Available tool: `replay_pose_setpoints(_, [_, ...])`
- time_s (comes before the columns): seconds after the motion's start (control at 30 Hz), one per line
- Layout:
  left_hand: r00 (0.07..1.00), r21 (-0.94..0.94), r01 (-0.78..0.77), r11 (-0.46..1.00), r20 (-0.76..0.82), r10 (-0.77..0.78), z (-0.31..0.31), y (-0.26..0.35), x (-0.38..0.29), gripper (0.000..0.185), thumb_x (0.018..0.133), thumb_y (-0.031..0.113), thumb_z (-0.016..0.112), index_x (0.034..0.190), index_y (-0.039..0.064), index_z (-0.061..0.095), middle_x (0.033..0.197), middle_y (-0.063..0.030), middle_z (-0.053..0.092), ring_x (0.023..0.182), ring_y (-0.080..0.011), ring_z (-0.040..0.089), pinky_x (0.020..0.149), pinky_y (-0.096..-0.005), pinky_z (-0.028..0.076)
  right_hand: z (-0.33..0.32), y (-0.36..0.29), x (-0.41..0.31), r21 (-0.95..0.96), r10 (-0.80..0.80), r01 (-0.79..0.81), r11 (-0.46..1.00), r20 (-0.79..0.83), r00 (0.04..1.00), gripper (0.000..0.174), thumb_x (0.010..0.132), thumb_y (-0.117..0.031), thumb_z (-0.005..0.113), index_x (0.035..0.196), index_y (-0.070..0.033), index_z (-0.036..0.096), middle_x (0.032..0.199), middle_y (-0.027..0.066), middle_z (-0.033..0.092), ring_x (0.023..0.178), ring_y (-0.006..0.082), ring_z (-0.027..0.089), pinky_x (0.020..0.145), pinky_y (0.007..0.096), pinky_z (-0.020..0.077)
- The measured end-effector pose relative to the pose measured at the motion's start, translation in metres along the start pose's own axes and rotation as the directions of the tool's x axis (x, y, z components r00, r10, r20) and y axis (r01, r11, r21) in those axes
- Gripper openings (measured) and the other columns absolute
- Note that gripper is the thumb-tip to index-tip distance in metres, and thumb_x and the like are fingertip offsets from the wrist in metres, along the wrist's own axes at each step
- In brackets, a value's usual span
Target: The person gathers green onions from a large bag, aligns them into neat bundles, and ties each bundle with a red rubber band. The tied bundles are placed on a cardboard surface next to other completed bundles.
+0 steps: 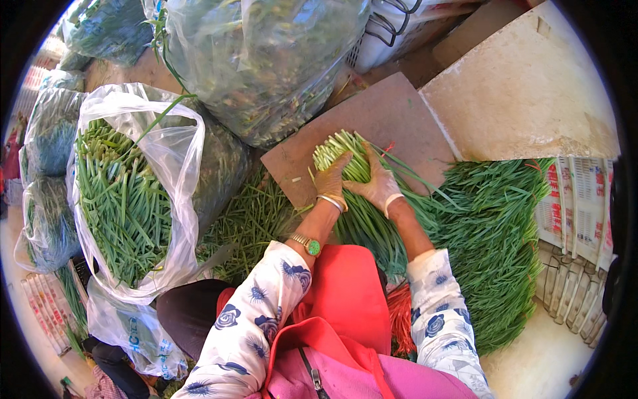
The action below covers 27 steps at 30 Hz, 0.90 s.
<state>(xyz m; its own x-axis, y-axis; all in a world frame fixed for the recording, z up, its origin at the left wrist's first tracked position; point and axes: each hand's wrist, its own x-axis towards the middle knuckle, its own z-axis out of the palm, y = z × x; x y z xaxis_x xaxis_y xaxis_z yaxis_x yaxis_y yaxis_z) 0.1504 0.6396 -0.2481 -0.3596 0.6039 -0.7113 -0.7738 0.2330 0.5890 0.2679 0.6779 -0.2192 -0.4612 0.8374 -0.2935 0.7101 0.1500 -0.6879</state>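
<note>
Both my hands wear thin translucent gloves and clasp a bundle of long green leafy stalks, perhaps garlic chives (351,164), over a brown board (369,109). My left hand (331,180) presses its left side near the pale cut ends. On its right side lies my right hand (375,182), thumb and fingers spread around the stalks. The leaves trail down towards my lap. A red tie (388,148) lies just above the right hand. A small cut piece of stalk (296,179) rests on the board, left of the bundle.
Stacked green bundles (491,259) stand at my right beside white crates (573,209). An open plastic bag of stalks (124,204) is at my left; a large filled bag (264,65) lies ahead. Loose leaves (249,224) cover the floor. Red ties (400,314) hang by my lap.
</note>
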Motion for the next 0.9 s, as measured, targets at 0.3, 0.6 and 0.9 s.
replay_pose_setpoints(0.3, [0.982,0.071,-0.075,0.995,0.177,0.062,0.005,-0.002,-0.001,0.028,0.077,0.013,0.071,0.101,0.002,0.065,0.095,-0.0057,0.065,0.081,-0.0152,0.06,0.073,-0.0282,0.049,0.013,0.034,-0.054,-0.178,0.027,-0.042,0.983,-0.083,0.996,0.122,0.05,-0.047,0.083,0.141,0.001,0.018,0.138,0.0246,0.036,0.128,0.0364,0.035,0.107,0.0411,0.0284])
replay_pose_setpoints(0.6, [0.968,0.1,-0.178,0.979,0.196,0.156,-0.046,0.01,-0.013,0.069,0.074,0.002,0.071,0.131,-0.002,0.032,0.12,-0.0135,0.052,0.107,-0.0196,0.053,0.093,-0.031,0.043,0.022,0.054,-0.047,-0.165,0.028,-0.053,0.985,-0.151,0.988,0.123,0.045,-0.043,0.086,0.144,-0.009,0.022,0.138,0.0188,0.04,0.127,0.0348,0.039,0.106,0.04,0.0302])
replay_pose_setpoints(0.9, [0.99,0.267,-0.09,0.959,-0.083,0.116,-0.113,0.002,-0.005,0.026,0.084,0.014,0.063,0.109,0.008,0.057,0.099,-0.0036,0.06,0.087,-0.0151,0.059,0.075,-0.0299,0.048,0.024,0.068,-0.042,-0.021,-0.04,0.038,0.999,-0.154,0.987,0.119,0.047,-0.044,0.086,0.143,-0.009,0.025,0.136,0.0177,0.042,0.123,0.0359,0.042,0.103,0.0413,0.0332])
